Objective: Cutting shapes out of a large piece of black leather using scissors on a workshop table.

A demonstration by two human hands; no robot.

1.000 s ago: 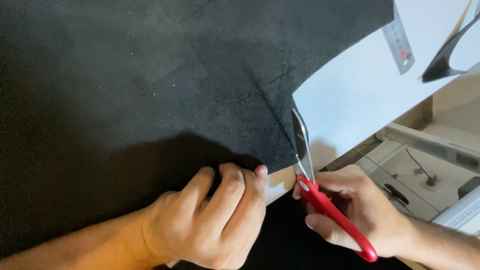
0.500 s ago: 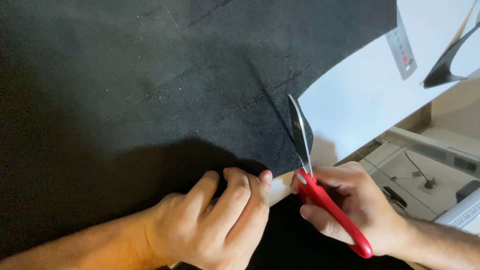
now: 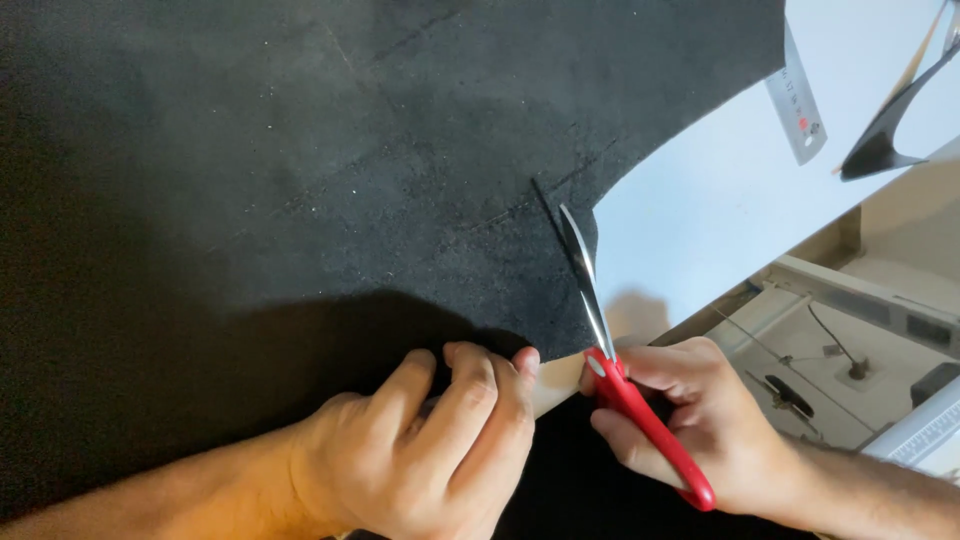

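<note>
Your left hand (image 3: pixel 425 450) is curled shut, pinning the near edge of the big sheet of black suede-like material (image 3: pixel 330 180). Just right of it, your right hand (image 3: pixel 700 425) is clamped on the red-handled steel scissors (image 3: pixel 620 370), blades nearly together inside the cut. Keep the sheet taut and flat; take short bites along the faint line. Beyond the right hand: white tabletop (image 3: pixel 700 210), metal ruler (image 3: pixel 797 100), black curved offcut (image 3: pixel 890 130) — none in the way.
</note>
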